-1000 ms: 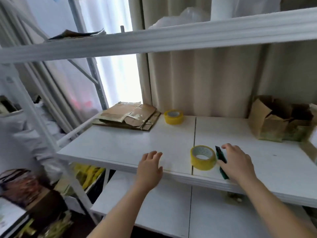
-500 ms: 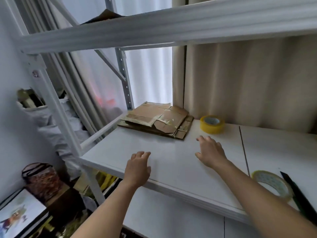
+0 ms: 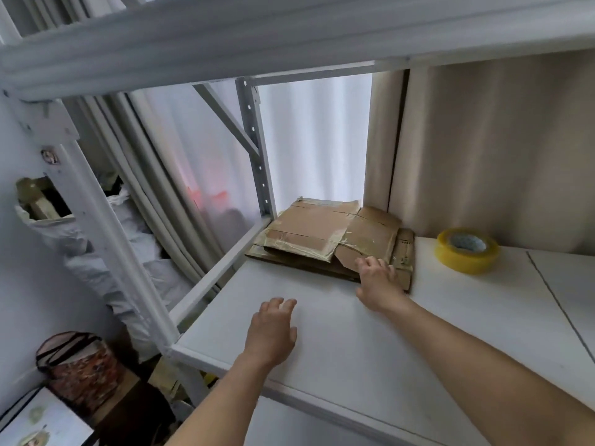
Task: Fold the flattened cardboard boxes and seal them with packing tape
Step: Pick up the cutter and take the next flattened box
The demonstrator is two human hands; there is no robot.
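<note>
step in hand: fetching a flattened box. nothing folded or taped yet, so the task looks to be at its very start.

right hand lies at the near right corner of the cardboard stack. its fingers reach onto the top sheets and curl slightly at the stack's edge; whether they have a sheet pinched or only rest on it cannot be told, as the fingertips blend into the cardboard. nothing looks lifted: the stack lies flat on the shelf.

left hand hovers or rests palm down on the bare shelf, nearer the person and to the left of the right hand, well apart from the stack. fingers loosely spread, holding nothing.

stack: several sheets, old tape strips across the top ones, edges uneven, pushed into the back left corner against the upright post and curtain.

tape roll, yellow, sits flat on the shelf to the right of the right hand and a little beyond it, just clear of the stack, untouched.

next move, as judged: separate one sheet from the pile and draw it toward the open shelf area in front of the left hand. needs a fingertip under only the top sheet's edge; the overlapping flaps and old tape may drag neighbours along, so the left hand would likely have to pin the rest or take the sheet's other side. after that: open the sheet into a tube, fold the flaps, then reach right for the tape.
</note>
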